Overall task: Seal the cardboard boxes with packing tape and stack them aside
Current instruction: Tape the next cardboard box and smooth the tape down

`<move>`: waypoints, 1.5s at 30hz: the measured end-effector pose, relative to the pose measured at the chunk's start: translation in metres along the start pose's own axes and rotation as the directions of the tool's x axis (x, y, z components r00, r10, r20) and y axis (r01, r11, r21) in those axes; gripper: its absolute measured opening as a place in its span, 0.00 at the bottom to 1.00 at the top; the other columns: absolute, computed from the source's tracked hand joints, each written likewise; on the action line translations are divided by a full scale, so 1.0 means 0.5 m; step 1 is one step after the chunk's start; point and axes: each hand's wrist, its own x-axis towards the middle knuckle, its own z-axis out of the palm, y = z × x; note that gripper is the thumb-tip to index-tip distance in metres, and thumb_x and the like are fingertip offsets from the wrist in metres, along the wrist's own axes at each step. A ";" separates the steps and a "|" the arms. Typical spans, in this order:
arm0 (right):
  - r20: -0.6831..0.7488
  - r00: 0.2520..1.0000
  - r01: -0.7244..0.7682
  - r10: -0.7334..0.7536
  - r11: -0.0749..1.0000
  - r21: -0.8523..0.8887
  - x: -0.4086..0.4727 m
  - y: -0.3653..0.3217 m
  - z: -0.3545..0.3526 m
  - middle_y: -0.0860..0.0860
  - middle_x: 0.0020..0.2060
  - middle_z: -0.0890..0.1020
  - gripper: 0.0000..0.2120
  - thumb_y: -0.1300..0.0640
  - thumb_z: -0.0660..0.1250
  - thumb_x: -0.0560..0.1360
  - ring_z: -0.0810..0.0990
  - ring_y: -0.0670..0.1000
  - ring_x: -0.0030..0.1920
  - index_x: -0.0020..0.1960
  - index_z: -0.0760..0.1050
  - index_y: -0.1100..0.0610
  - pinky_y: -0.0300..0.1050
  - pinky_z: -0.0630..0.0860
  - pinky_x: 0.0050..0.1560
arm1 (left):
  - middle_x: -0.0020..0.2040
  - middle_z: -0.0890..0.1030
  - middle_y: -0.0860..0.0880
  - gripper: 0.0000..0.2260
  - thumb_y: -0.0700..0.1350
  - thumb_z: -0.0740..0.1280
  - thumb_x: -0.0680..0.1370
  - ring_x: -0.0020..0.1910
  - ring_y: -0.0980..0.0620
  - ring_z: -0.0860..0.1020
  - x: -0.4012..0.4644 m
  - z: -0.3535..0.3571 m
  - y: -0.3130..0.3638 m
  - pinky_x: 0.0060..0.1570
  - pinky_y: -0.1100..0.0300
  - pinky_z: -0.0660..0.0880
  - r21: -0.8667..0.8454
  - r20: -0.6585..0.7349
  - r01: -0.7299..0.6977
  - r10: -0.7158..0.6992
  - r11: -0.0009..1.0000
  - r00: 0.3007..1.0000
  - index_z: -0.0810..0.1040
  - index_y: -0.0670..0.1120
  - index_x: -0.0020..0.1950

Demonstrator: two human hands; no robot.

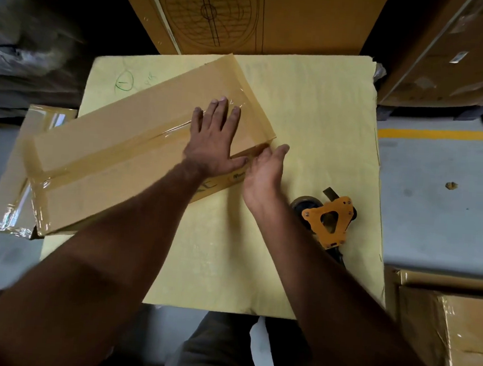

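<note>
My left hand (213, 140) lies flat, palm down with fingers straight and spread, pressing on the top of a long cardboard box (138, 157) near its right end. My right hand (264, 170) is against the box's near right corner, fingers relaxed and mostly straight, touching the side of the box where a strip of tape (115, 155) folds down over the edge; I cannot tell whether any finger pinches the tape.

The box lies at an angle across a pale yellow sheet (312, 107) that covers the work surface. Its left end hangs past the sheet's left edge. Glossy clear tape runs along the centre seam of its top and wraps its left end.

A yellow tape dispenser (328, 218) with a roll in it rests on the sheet to the right of my right forearm, apart from the box.

Below the box's left end, another taped box (11, 193) sits lower down. A large printed carton (247, 15) stands behind the sheet. More wrapped cartons (454, 329) sit at the lower right. A yellow floor line (440, 133) crosses the grey floor at right.
</note>
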 end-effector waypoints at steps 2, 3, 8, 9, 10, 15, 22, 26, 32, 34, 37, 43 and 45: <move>-0.055 0.998 -0.035 0.033 0.998 -0.047 0.023 -0.012 0.003 0.54 0.78 0.62 0.38 0.32 0.38 0.81 0.58 0.54 0.78 0.80 0.55 0.57 0.48 0.54 0.75 | 0.81 0.42 0.38 0.48 0.69 0.62 0.74 0.80 0.40 0.42 0.001 0.004 -0.003 0.76 0.39 0.40 0.002 -0.007 -0.012 0.012 1.000 1.000 0.44 0.45 0.82; -0.082 0.996 -0.040 0.034 0.996 -0.074 0.033 -0.019 0.006 0.55 0.76 0.66 0.38 0.33 0.38 0.81 0.62 0.55 0.77 0.79 0.59 0.57 0.47 0.58 0.72 | 0.81 0.43 0.39 0.48 0.69 0.62 0.74 0.80 0.40 0.42 0.004 0.006 -0.004 0.76 0.39 0.40 0.002 -0.011 -0.020 0.020 1.000 1.000 0.44 0.45 0.82; -0.111 0.993 -0.060 0.043 0.985 -0.161 0.046 -0.053 -0.001 0.57 0.72 0.72 0.39 0.33 0.38 0.81 0.70 0.57 0.72 0.77 0.64 0.58 0.48 0.65 0.68 | 0.82 0.45 0.40 0.48 0.69 0.63 0.73 0.80 0.41 0.44 0.021 0.004 -0.008 0.76 0.38 0.43 -0.032 -0.018 -0.002 0.002 0.999 1.000 0.46 0.46 0.82; -0.132 0.991 -0.058 0.036 0.984 -0.168 0.043 -0.061 -0.011 0.57 0.74 0.69 0.38 0.33 0.38 0.81 0.68 0.57 0.74 0.78 0.60 0.58 0.50 0.64 0.70 | 0.82 0.46 0.41 0.47 0.69 0.63 0.73 0.80 0.41 0.45 0.020 0.004 -0.010 0.76 0.39 0.43 -0.039 -0.026 0.001 -0.002 0.999 1.000 0.47 0.46 0.82; -0.191 0.982 -0.053 0.015 0.980 -0.193 0.041 -0.069 -0.024 0.57 0.76 0.65 0.36 0.35 0.39 0.82 0.63 0.58 0.76 0.80 0.57 0.58 0.51 0.60 0.73 | 0.82 0.47 0.41 0.47 0.69 0.63 0.73 0.80 0.41 0.45 0.018 0.005 -0.010 0.76 0.39 0.43 -0.045 -0.038 0.002 -0.004 0.999 0.999 0.48 0.46 0.82; -0.225 0.950 0.097 -0.214 0.892 -0.442 0.039 -0.023 -0.074 0.55 0.78 0.62 0.30 0.40 0.44 0.84 0.61 0.55 0.77 0.80 0.56 0.54 0.44 0.59 0.70 | 0.82 0.49 0.42 0.47 0.70 0.61 0.70 0.80 0.42 0.47 0.014 0.011 -0.010 0.76 0.41 0.44 -0.058 -0.052 0.015 -0.018 0.998 0.999 0.50 0.47 0.82; 0.007 0.999 0.034 -0.046 0.611 -0.791 0.076 -0.054 -0.106 0.57 0.75 0.67 0.37 0.32 0.40 0.81 0.64 0.59 0.76 0.78 0.63 0.55 0.55 0.59 0.73 | 0.82 0.50 0.41 0.47 0.71 0.60 0.71 0.80 0.42 0.48 0.011 0.014 -0.008 0.76 0.41 0.45 -0.048 -0.069 0.015 -0.018 0.999 0.997 0.51 0.47 0.82; 0.055 0.898 0.299 -0.437 0.512 -0.805 0.067 -0.074 -0.108 0.60 0.64 0.78 0.27 0.45 0.47 0.85 0.76 0.58 0.64 0.69 0.73 0.62 0.42 0.69 0.55 | 0.82 0.50 0.42 0.47 0.71 0.61 0.70 0.80 0.42 0.49 0.012 0.011 -0.007 0.76 0.41 0.46 -0.050 -0.068 0.025 -0.029 0.998 0.997 0.52 0.47 0.82; -0.007 0.964 0.216 -0.264 0.805 -0.553 0.070 0.033 -0.059 0.56 0.80 0.55 0.32 0.39 0.46 0.83 0.60 0.56 0.77 0.81 0.50 0.55 0.45 0.59 0.72 | 0.82 0.51 0.42 0.46 0.72 0.59 0.71 0.80 0.42 0.49 0.012 0.016 -0.006 0.77 0.41 0.47 -0.059 -0.095 0.020 -0.026 0.998 0.995 0.53 0.47 0.81; -0.089 0.957 0.206 -0.276 0.863 -0.462 0.084 0.060 -0.013 0.50 0.81 0.47 0.39 0.29 0.45 0.77 0.50 0.55 0.80 0.81 0.45 0.48 0.58 0.52 0.78 | 0.82 0.52 0.42 0.46 0.73 0.57 0.72 0.80 0.42 0.50 0.014 0.020 -0.006 0.77 0.41 0.47 -0.074 -0.118 0.021 -0.030 0.997 0.993 0.54 0.47 0.81; -0.186 0.928 0.237 -0.323 0.896 -0.375 0.125 0.094 -0.006 0.48 0.80 0.51 0.46 0.22 0.48 0.68 0.52 0.54 0.79 0.80 0.50 0.44 0.58 0.58 0.76 | 0.82 0.50 0.42 0.47 0.74 0.56 0.72 0.80 0.43 0.48 0.021 0.022 -0.007 0.77 0.41 0.45 -0.073 -0.093 0.016 -0.023 0.997 0.995 0.53 0.47 0.81; -0.127 0.947 0.208 -0.294 0.867 -0.452 0.167 0.116 -0.097 0.57 0.78 0.60 0.36 0.35 0.52 0.78 0.65 0.58 0.75 0.81 0.52 0.51 0.48 0.68 0.67 | 0.82 0.50 0.42 0.47 0.71 0.60 0.71 0.80 0.42 0.49 0.020 0.029 -0.013 0.77 0.41 0.46 -0.057 -0.108 0.001 -0.008 0.998 0.994 0.52 0.47 0.82; -0.188 0.914 0.233 -0.361 0.843 -0.485 0.156 0.104 -0.107 0.59 0.78 0.59 0.31 0.43 0.54 0.82 0.63 0.58 0.76 0.80 0.54 0.56 0.45 0.65 0.68 | 0.82 0.51 0.42 0.47 0.72 0.59 0.71 0.80 0.42 0.49 0.019 0.026 -0.013 0.77 0.41 0.46 -0.065 -0.113 -0.005 -0.003 0.998 0.994 0.53 0.47 0.82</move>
